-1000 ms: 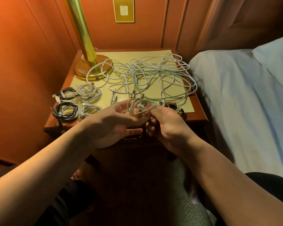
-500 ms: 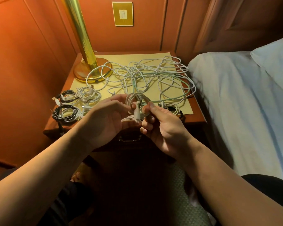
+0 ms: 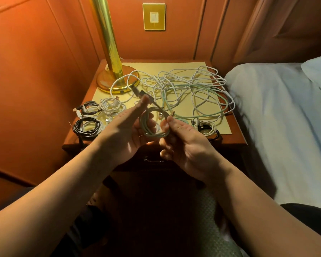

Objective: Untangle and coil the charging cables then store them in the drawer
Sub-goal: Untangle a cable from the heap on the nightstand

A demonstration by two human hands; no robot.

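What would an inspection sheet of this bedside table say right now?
Surface: wooden nightstand with a yellow mat.
Job's things: green coil held between both hands; drawer closed.
Clutter: nothing seen.
Grippers: left hand supports the coil, fingers extended; right hand pinches its end.
Cables: loose tangle on the mat; finished coils at left.
Surroundings: brass lamp, wall switch, bed.
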